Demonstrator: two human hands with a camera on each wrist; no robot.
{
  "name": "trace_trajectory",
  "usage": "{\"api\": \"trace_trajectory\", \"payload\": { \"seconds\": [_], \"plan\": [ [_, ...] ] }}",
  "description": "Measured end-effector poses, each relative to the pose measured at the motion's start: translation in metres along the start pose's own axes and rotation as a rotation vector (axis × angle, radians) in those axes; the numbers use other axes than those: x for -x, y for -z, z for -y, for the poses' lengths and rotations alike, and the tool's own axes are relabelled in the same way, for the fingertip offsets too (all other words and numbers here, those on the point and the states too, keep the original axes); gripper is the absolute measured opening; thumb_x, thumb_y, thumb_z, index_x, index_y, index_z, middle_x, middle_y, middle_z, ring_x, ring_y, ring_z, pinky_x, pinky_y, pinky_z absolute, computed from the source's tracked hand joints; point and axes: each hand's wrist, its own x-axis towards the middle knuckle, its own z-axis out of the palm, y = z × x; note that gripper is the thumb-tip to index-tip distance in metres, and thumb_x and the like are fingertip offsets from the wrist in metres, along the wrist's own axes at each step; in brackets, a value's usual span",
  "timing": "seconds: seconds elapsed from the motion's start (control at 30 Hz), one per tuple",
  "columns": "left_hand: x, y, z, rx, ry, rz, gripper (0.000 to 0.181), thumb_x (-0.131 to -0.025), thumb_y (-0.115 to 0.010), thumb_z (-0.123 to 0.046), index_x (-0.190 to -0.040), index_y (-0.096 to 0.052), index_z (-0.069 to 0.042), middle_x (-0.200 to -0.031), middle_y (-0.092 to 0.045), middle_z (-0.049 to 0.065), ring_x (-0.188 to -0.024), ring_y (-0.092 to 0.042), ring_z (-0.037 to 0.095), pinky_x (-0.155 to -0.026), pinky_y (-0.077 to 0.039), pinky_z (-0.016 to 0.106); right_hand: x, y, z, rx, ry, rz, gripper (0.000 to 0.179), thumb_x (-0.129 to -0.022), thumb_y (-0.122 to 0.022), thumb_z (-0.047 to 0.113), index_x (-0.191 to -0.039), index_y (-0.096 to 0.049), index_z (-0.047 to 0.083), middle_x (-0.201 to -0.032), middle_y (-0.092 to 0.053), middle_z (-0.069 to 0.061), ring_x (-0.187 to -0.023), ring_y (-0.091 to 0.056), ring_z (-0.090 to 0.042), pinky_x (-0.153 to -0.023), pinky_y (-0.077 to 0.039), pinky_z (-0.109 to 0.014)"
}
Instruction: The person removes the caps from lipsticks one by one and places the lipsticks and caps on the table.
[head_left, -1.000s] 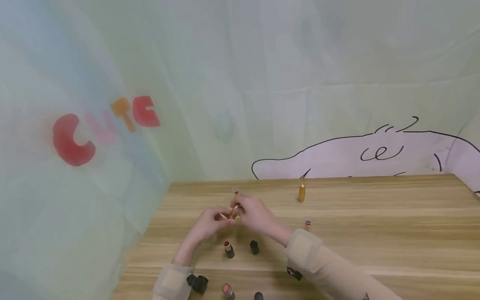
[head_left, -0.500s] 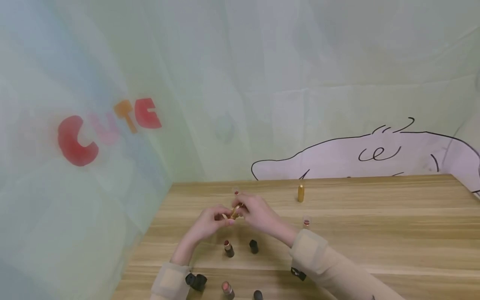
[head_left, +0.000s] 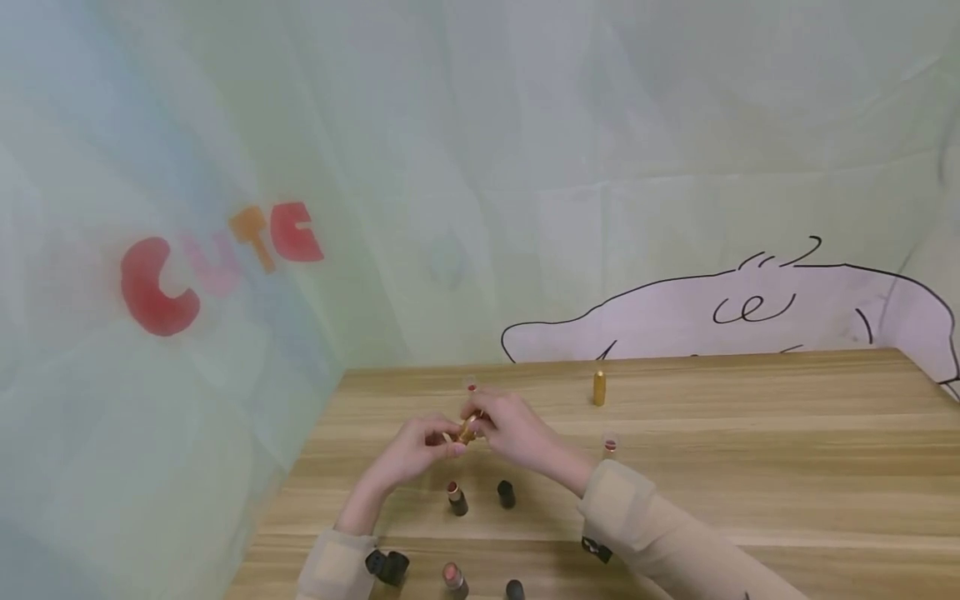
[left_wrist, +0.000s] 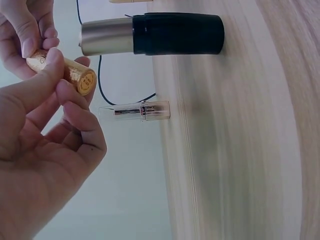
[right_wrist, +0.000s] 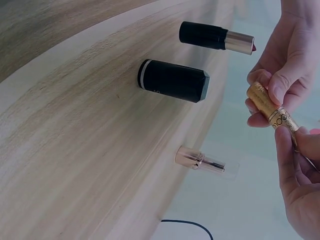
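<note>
Both hands meet over the far left part of the table on one gold lipstick tube. My left hand pinches its plain base end between thumb and fingers; the right hand grips the other, lettered end. A thin seam crosses the gold tube in the right wrist view. In the left wrist view its round end face points out past the left thumb. Nearer me stand an uncapped dark red lipstick and a black cap. Behind the right fingers, a clear-capped lipstick is partly hidden.
Another gold tube stands upright near the table's back edge. A second clear-capped lipstick stands beside the right forearm. At the front are a pink lipstick and a dark cap. A printed curtain hangs behind the wooden table.
The gold tube stays between both hands, its tilt shifting slightly as the fingers move. The head view has drifted a little. The standing lipsticks and caps have not moved on the table.
</note>
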Motion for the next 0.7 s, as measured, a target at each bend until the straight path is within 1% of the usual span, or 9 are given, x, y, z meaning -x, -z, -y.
{"api": "trace_trajectory", "payload": {
  "seconds": [0.23, 0.33, 0.5, 0.6, 0.7],
  "plan": [
    [0.001, 0.001, 0.000, 0.028, 0.011, 0.021, 0.023, -0.088, -0.067, -0.016, -0.106, -0.071, -0.001, -0.097, -0.066, 0.014, -0.070, -0.052, 0.003, -0.062, -0.042, 0.019, 0.002, 0.001, 0.002, -0.001, 0.020, 0.002, 0.012, -0.086, -0.063, -0.004, -0.096, -0.067, 0.002, -0.094, -0.068, -0.007, -0.083, -0.067, -0.015, -0.068, -0.051, -0.013],
    [0.000, 0.001, 0.000, 0.042, 0.003, 0.036, 0.022, -0.088, -0.067, -0.015, -0.105, -0.071, -0.001, -0.096, -0.066, 0.014, -0.071, -0.053, 0.004, -0.063, -0.043, 0.019, 0.002, 0.002, 0.002, 0.000, 0.029, 0.005, 0.012, -0.086, -0.063, -0.004, -0.097, -0.066, 0.002, -0.095, -0.068, -0.008, -0.083, -0.067, -0.016, -0.068, -0.051, -0.013],
    [0.003, 0.000, 0.003, 0.036, -0.017, 0.055, 0.022, -0.088, -0.066, -0.013, -0.103, -0.071, 0.002, -0.093, -0.066, 0.015, -0.074, -0.056, 0.010, -0.066, -0.045, 0.020, 0.004, 0.006, 0.002, -0.001, -0.019, 0.014, 0.013, -0.089, -0.061, -0.001, -0.100, -0.067, 0.004, -0.098, -0.069, -0.006, -0.082, -0.064, -0.014, -0.067, -0.051, -0.016],
    [0.006, 0.000, 0.005, 0.042, 0.006, 0.060, 0.022, -0.088, -0.067, -0.014, -0.104, -0.071, 0.001, -0.093, -0.066, 0.015, -0.074, -0.056, 0.010, -0.066, -0.045, 0.020, 0.004, 0.010, 0.003, -0.001, -0.047, 0.005, 0.014, -0.090, -0.061, 0.001, -0.101, -0.067, 0.007, -0.099, -0.068, -0.005, -0.082, -0.063, -0.012, -0.067, -0.050, -0.018],
    [0.008, 0.001, 0.006, 0.049, 0.041, 0.063, 0.023, -0.088, -0.067, -0.015, -0.105, -0.071, -0.001, -0.097, -0.067, 0.014, -0.073, -0.054, 0.007, -0.065, -0.044, 0.020, 0.004, 0.013, 0.002, 0.002, -0.045, -0.009, 0.014, -0.090, -0.061, 0.001, -0.100, -0.068, 0.007, -0.098, -0.068, -0.004, -0.082, -0.063, -0.011, -0.068, -0.050, -0.019]
  ]
}}
